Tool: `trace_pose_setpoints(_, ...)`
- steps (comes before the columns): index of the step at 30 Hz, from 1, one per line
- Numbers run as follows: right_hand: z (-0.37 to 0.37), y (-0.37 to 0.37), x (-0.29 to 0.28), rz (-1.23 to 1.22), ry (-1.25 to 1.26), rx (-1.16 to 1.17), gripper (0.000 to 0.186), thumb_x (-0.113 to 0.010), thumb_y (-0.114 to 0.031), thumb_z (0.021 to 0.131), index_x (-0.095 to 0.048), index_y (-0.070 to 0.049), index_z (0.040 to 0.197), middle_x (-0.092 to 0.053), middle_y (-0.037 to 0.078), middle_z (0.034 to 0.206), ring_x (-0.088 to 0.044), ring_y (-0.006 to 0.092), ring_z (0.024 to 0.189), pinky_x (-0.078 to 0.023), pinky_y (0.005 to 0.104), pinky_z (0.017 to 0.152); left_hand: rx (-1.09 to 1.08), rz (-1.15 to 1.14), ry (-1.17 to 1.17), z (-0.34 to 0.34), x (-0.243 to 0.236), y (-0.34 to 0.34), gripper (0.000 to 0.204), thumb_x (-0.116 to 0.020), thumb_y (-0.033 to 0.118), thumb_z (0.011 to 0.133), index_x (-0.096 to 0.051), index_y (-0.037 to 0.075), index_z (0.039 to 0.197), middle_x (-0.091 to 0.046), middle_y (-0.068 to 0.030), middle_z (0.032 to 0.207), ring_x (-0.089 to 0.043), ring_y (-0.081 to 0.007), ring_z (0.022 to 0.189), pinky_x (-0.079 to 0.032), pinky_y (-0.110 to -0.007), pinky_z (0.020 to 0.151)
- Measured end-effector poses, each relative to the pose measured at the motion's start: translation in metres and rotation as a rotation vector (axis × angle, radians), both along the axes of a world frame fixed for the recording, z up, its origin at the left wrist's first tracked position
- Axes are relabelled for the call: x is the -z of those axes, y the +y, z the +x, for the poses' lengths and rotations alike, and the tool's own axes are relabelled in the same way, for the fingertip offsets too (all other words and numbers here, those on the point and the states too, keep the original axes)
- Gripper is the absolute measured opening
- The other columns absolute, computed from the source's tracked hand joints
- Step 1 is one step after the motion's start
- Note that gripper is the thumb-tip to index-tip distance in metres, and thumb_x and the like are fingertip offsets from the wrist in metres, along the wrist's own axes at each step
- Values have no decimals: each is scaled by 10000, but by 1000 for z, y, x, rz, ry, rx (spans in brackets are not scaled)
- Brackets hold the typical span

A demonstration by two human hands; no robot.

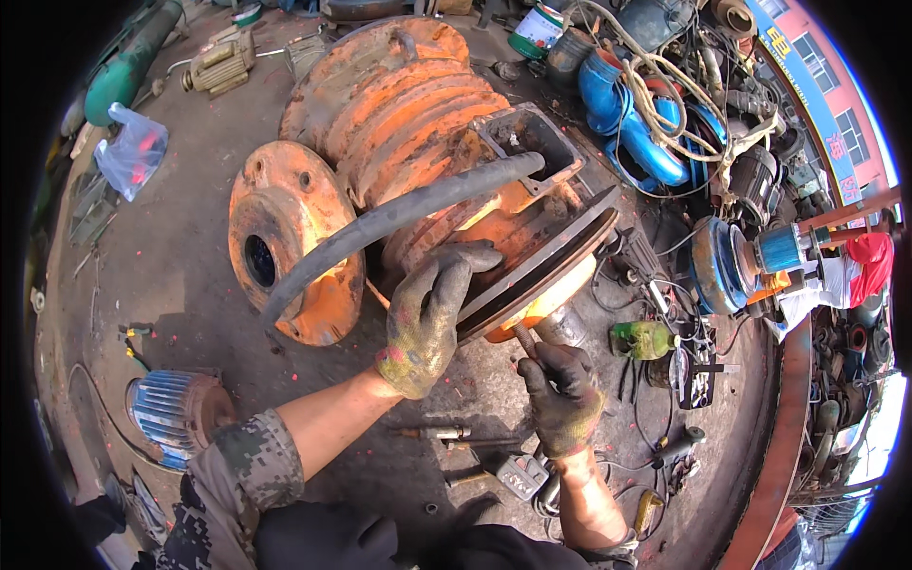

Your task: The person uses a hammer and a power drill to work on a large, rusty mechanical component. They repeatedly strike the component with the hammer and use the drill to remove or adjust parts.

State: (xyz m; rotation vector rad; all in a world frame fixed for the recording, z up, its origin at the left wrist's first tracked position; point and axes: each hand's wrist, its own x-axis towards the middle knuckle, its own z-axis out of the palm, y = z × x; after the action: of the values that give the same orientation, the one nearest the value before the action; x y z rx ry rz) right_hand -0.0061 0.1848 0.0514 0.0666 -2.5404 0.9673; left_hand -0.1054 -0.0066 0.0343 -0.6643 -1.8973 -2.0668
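1. Two gloved hands at the near end of the big orange motor [423, 119]; it sits on the ground [185, 271], just beyond the grip
2. Left hand [425, 318]: fingers part-bent, laid at the casing near the dark metal ring [540, 271]; nothing seen held, can't tell if they hook the edge
3. Right hand [562, 394]: closed narrow on a thin rod [523, 339], tip up by the ring's underside; contact can't be told
4. Black hose [399, 216] arches above left hand, from the open metal box [566, 175] down past the round flange [328, 218] left of that hand
5. Hammer [521, 475] below right hand, green bottle [643, 339] to its right, blue motor [173, 413] well left of both
6. Handling, my read: motor very heavy, rigid, rust gives gloves some bite; don't lift by hand, take the ribs or flange rim
7. Hose likely stiff but bendy, no good as a handle
8. Rod light and hard, could slip if oily; hold mid-length, fingers clear of the ring edge
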Motion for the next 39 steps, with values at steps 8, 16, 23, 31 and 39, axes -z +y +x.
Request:
trace_pose_setpoints(8, -32, -13, 23, -258, -90, 36, 349, -840, -80, 879, -619, 10, 1132, -727, 60, 967, -701, 130, 875, -576, 274, 794, 29, 47, -100, 0, -1, 0, 456, -358, 289, 1148, -635, -64, 1228, -644, -175, 1287, -612, -242, 1202, -437, -377, 1094)
trace_pose_setpoints(16, -33, -1, 23, -510, -219, 27, 270, -796, -50, 914, -589, 17, 1074, -720, 104, 944, -718, 179, 789, -604, 305, 742, -69, 8, -49, 1, -2, 6, 414, -402, 282, 1139, -654, -41, 1202, -677, -164, 1214, -646, -264, 1162, -471, -378, 1051)
trace_pose_setpoints(23, -38, -14, 6, -1056, -330, -40, 292, -734, -183, 988, -572, 22, 1117, -699, 126, 937, -717, 225, 696, -619, 342, 659, -110, -38, -107, 5, -11, 5, 429, -410, 314, 1139, -663, -28, 1195, -696, -144, 1178, -658, -242, 1120, -489, -365, 1015)
trace_pose_setpoints(31, -32, -29, 19, -837, -227, -10, 332, -667, -260, 1041, -580, 44, 1146, -714, 142, 899, -700, 190, 635, -582, 304, 569, -92, -3, -77, 2, -4, 3, 414, -413, 308, 1137, -663, -16, 1197, -687, -132, 1198, -659, -231, 1104, -492, -362, 1000)
trace_pose_setpoints(39, -28, -15, 9, -801, -330, 20, 414, -632, -397, 1051, -630, 17, 1050, -669, 102, 708, -607, 143, 513, -488, 263, 484, -125, 10, -76, 6, -3, 11, 401, -423, 288, 1135, -667, -28, 1175, -698, -134, 1178, -656, -229, 1103, -487, -363, 1005)
